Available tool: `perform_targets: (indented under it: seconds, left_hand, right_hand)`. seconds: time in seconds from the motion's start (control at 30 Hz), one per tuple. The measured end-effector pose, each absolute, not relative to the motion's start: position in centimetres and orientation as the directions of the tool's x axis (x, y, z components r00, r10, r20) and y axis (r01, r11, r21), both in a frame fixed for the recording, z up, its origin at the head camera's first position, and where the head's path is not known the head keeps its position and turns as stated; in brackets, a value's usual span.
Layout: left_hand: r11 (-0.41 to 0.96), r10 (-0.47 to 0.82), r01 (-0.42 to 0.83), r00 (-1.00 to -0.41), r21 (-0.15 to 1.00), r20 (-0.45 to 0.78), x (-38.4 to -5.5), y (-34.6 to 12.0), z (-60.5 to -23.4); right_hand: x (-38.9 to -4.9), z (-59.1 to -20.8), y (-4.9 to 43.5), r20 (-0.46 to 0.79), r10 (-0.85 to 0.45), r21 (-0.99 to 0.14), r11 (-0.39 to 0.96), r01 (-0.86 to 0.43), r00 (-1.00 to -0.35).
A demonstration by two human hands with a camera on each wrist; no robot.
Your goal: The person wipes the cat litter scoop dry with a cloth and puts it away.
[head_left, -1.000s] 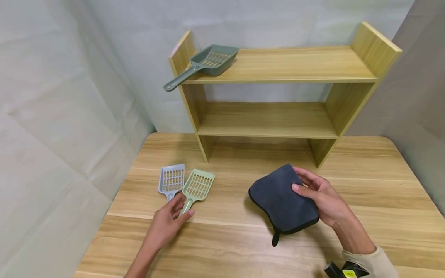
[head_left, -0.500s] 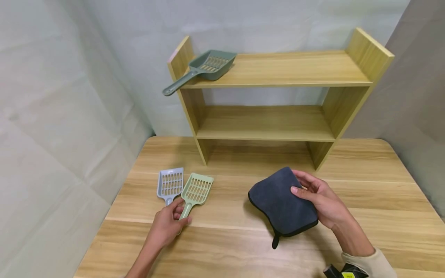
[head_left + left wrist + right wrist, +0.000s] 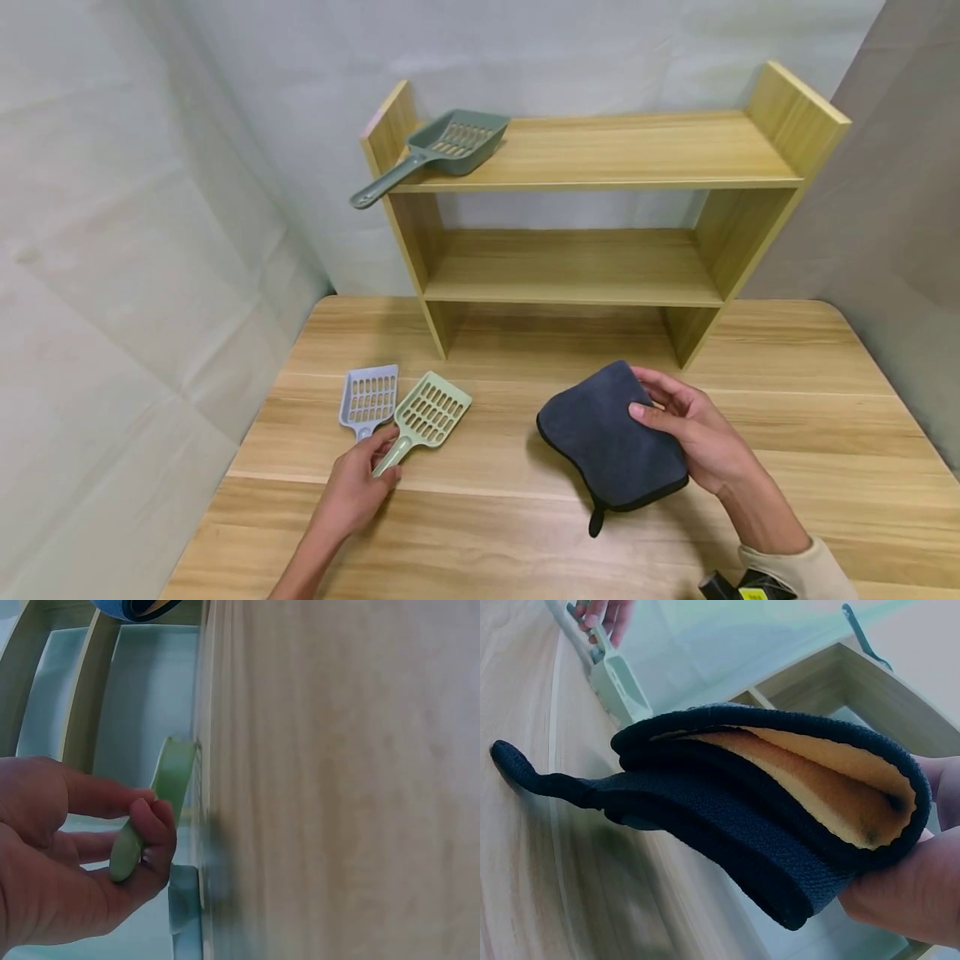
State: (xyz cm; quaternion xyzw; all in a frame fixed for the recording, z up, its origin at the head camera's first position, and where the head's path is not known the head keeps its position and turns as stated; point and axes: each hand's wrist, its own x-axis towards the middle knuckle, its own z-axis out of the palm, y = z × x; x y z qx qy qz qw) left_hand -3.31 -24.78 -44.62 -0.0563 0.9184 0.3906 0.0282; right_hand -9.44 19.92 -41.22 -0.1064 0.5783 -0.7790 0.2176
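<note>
My left hand (image 3: 362,482) pinches the handle of a pale green litter scoop (image 3: 432,408) between thumb and fingers. The scoop's slotted head points away and to the right, close over the table. Just left of it lies a light blue-grey litter scoop (image 3: 370,396), its handle partly hidden behind my left hand. On the right, my right hand (image 3: 701,437) grips a folded dark blue-grey cloth (image 3: 613,437) by its edge, thumb on top. In the right wrist view the cloth's folds (image 3: 817,780) show an orange inner side, black edging and a hanging loop (image 3: 536,776).
A wooden two-tier shelf (image 3: 573,287) stands at the back of the table (image 3: 480,533). On its top board, at the left end, rests a dark green litter scoop (image 3: 461,143), its handle sticking out past the side panel. Pale fabric (image 3: 150,250) hangs behind and at the left.
The pale green scoop has turned clockwise in my left hand, its head swinging right. The right hand and cloth stay almost still. The head view has tilted up slightly.
</note>
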Motion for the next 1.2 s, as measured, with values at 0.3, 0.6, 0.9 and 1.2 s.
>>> perform_targets:
  seconds: [0.3,0.6,0.9,1.2]
  left_hand:
    - [0.748,-0.028,0.054,-0.993,0.661,0.113,-3.6,-23.8,-43.1]
    - [0.828,0.043,0.183,-0.963,0.530,0.266,-5.6,-21.6,-40.3]
    - [0.823,0.171,0.335,-0.916,0.459,0.363,-7.5,-18.8,-39.6]
    - [0.776,0.330,0.437,-0.896,0.454,0.298,-9.3,-15.6,-38.7]
  right_hand:
    - [-9.4,-40.9,19.8,-0.105,-0.438,-0.954,-0.209,0.214,-0.893]
    - [-9.5,-40.7,19.7,-0.081,-0.454,-0.956,-0.216,0.198,-0.888]
    - [-9.7,-40.2,19.5,-0.075,-0.502,-0.965,-0.182,0.190,-0.861]
    - [-10.1,-39.4,19.1,-0.052,-0.594,-0.984,-0.106,0.142,-0.802]
